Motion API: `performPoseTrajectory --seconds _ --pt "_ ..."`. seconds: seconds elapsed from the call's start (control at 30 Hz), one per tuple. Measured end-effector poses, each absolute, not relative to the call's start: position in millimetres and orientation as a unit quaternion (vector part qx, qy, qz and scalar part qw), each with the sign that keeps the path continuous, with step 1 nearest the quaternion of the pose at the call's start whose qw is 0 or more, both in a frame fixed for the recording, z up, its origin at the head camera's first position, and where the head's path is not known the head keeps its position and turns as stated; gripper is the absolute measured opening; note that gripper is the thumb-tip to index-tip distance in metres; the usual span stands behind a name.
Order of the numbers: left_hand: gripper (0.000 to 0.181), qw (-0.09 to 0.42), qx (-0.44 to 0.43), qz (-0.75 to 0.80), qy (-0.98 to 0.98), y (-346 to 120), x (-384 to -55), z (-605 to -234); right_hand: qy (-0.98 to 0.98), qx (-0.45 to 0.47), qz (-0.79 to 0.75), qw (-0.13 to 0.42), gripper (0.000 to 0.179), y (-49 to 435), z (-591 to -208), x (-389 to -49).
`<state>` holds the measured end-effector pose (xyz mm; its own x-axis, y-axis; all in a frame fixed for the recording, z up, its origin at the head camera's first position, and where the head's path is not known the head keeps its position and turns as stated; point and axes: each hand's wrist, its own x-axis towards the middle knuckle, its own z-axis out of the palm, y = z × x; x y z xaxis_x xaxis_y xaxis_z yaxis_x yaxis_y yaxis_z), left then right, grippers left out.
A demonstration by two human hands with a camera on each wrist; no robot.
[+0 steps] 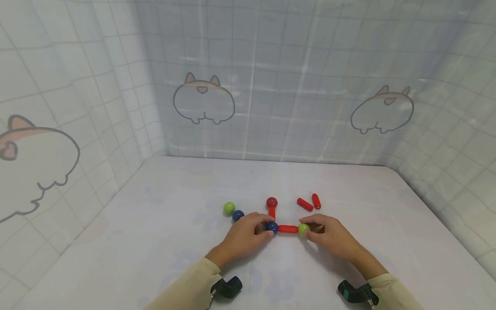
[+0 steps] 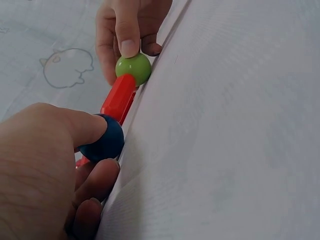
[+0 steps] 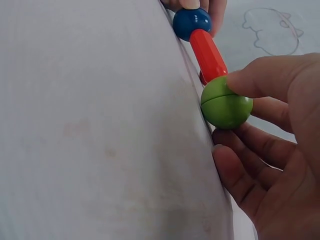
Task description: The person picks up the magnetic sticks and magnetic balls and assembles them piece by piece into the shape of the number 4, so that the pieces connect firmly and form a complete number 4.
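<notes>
Red stick (image 1: pixel 288 229) lay crosswise, its length running from the blue ball (image 1: pixel 274 228) the left hand (image 1: pixel 245 235) pinched to the green ball (image 1: pixel 302 229) the right hand (image 1: pixel 332 235) pinched.

On the tabletop (image 1: pixel 186 189), a front rod (image 1: pixel 288 229) lies between left ball (image 1: pixel 274 228) and right ball (image 1: pixel 303 230); behind the left, rear rod (image 1: pixel 272 212), then far ball (image 1: pixel 272 202); behind right, loose rods (image 1: pixel 305 204); leftward, loose balls (image 1: pixel 229 209), perhaps touching.

Soft light; glare streaks on back curtain (image 1: pixel 271 86); wrist views dimmer.
</notes>
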<state>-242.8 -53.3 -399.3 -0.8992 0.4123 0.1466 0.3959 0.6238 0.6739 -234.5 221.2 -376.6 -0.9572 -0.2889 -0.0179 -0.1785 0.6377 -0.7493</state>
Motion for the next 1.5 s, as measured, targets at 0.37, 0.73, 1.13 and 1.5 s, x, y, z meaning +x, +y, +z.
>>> performPoseTrajectory --seconds 0.37,0.73,1.13,1.5 --pt "0.039 -0.004 0.217 0.353 0.910 -51 -243 -401 0.908 -0.094 -0.405 0.053 0.035 217 -379 -236" --pt "0.038 -0.011 0.220 0.352 0.910 -51 -242 -401 0.900 -0.113 -0.415 0.064 0.035 228 -383 -243" --pt "0.039 -0.014 0.208 0.349 0.913 -53 -244 -402 0.868 -0.095 -0.483 0.062 0.030 237 -381 -251" --pt "0.038 -0.007 0.206 0.353 0.913 -51 -244 -401 0.861 -0.078 -0.502 0.037 0.031 247 -382 -256"
